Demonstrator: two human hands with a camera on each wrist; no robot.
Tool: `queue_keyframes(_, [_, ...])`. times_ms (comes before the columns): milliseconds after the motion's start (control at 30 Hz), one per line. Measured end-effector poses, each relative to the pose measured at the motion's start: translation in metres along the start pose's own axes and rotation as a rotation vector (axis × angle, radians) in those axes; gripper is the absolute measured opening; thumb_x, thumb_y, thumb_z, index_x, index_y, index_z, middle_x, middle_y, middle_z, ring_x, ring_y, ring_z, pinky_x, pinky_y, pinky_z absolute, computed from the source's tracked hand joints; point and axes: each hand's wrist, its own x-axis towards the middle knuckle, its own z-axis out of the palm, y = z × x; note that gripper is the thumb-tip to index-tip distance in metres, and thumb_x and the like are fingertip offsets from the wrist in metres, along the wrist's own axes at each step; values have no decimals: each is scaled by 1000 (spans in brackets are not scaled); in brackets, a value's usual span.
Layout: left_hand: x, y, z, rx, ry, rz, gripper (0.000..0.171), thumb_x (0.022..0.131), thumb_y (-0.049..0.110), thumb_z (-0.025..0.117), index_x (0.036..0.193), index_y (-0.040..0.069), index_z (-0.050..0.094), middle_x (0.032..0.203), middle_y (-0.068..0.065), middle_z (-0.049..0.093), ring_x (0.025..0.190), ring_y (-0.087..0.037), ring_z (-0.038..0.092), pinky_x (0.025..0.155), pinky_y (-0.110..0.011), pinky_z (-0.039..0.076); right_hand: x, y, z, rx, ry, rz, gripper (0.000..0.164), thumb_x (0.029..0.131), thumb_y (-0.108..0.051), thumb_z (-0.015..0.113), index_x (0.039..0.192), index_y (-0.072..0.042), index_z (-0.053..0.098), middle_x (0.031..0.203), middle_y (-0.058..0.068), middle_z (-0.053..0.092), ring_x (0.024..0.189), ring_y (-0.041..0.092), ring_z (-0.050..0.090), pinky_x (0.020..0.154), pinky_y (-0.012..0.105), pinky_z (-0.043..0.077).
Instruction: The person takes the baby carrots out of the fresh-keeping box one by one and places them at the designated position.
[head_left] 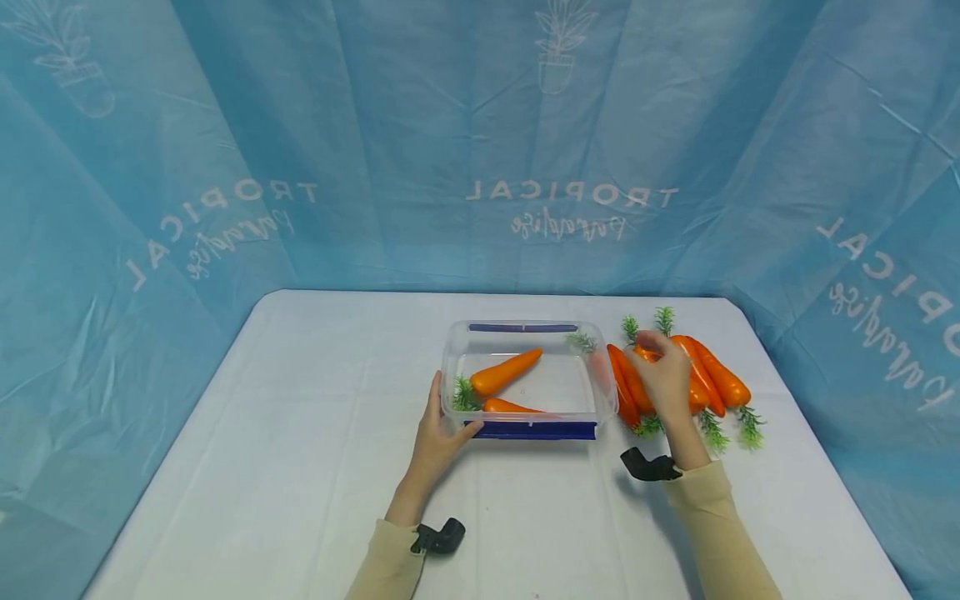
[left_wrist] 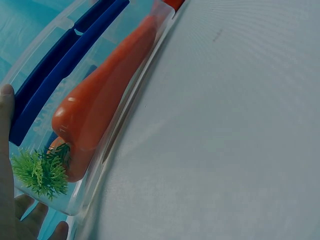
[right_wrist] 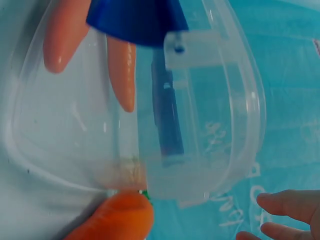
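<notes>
A clear plastic box [head_left: 551, 392] with blue latches stands on the table, holding two toy carrots, one of them a whole carrot [head_left: 506, 372] with a green top. My left hand [head_left: 437, 437] holds its near left corner, thumb by the front latch and fingers along the left side. Through the wall, the left wrist view shows a carrot [left_wrist: 100, 95]. Over a pile of toy carrots [head_left: 720, 375] to the box's right, my right hand [head_left: 663, 375] hovers with fingers bent loosely; no carrot shows in its grasp. Its fingers [right_wrist: 292, 205] appear apart in the right wrist view.
Green carrot tops [head_left: 750, 427] stick out at both ends of the pile. A white cloth covers the table [head_left: 300, 467]. Blue printed curtains [head_left: 420, 150] hang behind and along both sides. A black wrist strap [head_left: 648, 465] sits on each forearm.
</notes>
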Motion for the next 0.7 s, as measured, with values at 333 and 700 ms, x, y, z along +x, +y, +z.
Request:
queue_keyframes(333, [0,2,-1,4,1,-4,98,84,18,73,154,7,6,159,-19,16,144,-36,24,116,-56,24,-8,-14,15,-19,-65,-12,36,84,-14,72,115,2,64,113,23,67,105,38,60,93,51,51])
queue_keyframes(700, [5,-19,4,13,21,16,101,82,21,75,154,10,6,159,-16,17,144,-36,26,115,-56,26,-17,-27,34,64,-120,-77,34,82,-14,74,111,3,66,110,22,68,103,38,61,93,50,48])
